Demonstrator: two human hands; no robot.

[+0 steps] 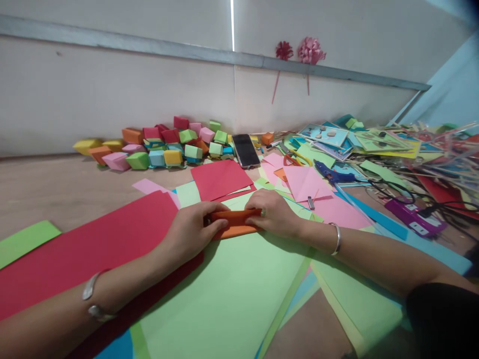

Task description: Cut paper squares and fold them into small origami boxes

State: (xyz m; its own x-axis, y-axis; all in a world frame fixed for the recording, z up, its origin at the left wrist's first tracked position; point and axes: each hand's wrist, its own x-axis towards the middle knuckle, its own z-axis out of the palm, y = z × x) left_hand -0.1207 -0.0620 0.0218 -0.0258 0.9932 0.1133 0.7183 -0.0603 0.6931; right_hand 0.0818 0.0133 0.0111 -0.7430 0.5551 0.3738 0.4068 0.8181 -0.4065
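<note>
On the left, a hand could pass along the strip of desk [41, 187] between the large red sheet [123, 234] and the pile of paper boxes [164, 144], or low over the flat pale green sheet [213, 299] in front. The boxes bar the back left, the phone [245, 150] just beside them. On the right, the glue gun [333, 173], purple power strip [413, 218], plugged-in black cables [426, 211] and heaped cards [379, 141] stand in the way.

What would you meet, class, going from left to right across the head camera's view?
Bright green rectangular paper, left hand, folded orange paper, right hand, blue plastic glue gun, purple plastic power strip.
</note>
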